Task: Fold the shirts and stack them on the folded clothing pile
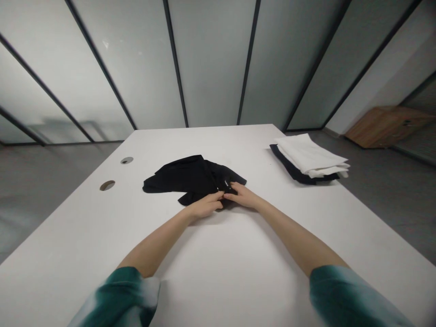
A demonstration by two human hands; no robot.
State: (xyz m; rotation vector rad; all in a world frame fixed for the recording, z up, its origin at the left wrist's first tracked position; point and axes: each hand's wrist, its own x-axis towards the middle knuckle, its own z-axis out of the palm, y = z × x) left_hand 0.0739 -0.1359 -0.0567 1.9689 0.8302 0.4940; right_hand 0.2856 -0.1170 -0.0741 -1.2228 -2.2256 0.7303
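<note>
A crumpled black garment [194,179] lies bunched on the white table [231,259], with a small pale mark or button [225,184] near its front edge. My left hand [204,205] and my right hand [243,196] both reach its near edge, their fingertips almost meeting. Each hand seems to pinch the black cloth. The hands hide part of the garment's near edge, and its shape underneath cannot be made out.
To the right, a stack of folded white cloth [308,156] rests on dark cloth. Two round holes [126,160] [107,185] pierce the table's left side. Beyond the table edges lie a grey floor, frosted glass partitions [211,59] and a low wooden cabinet [384,127].
</note>
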